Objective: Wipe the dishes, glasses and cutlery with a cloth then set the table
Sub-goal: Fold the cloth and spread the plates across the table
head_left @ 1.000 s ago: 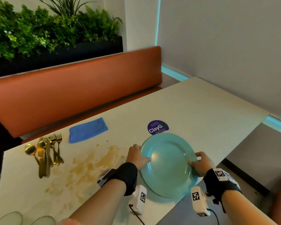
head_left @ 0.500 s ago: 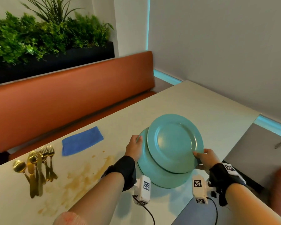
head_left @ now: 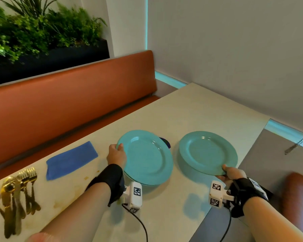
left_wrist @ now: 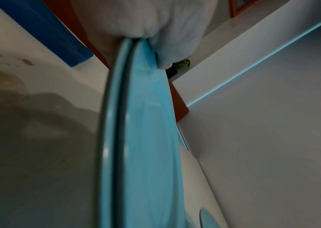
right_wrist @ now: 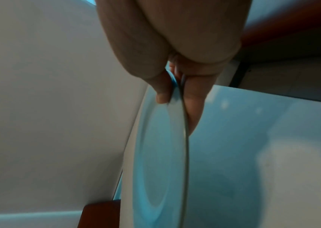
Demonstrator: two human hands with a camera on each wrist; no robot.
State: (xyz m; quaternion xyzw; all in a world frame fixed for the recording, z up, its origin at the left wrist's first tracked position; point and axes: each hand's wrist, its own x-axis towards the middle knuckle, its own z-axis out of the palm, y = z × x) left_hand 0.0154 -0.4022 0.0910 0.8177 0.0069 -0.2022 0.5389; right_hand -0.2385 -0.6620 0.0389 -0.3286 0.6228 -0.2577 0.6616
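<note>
Near desk (head_left: 208, 105) right edge: right hand (head_left: 232, 173) fingers pinch lone plate (head_left: 207, 151) rim; left hand (head_left: 116, 154) clamps stacked plates (head_left: 147, 157). Thin pinch may slip, dropping it.

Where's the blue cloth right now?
Head view: the blue cloth lies flat on the table near its bench-side edge, between the gold cutlery and the left hand.

Two plates sit side by side on the surface (head_left: 208, 109), the left plate (head_left: 147, 158) beside the right plate (head_left: 208, 152). The cloth (head_left: 71, 160) lies left of them. The forks and spoons (head_left: 16, 194) lie further left.
</note>
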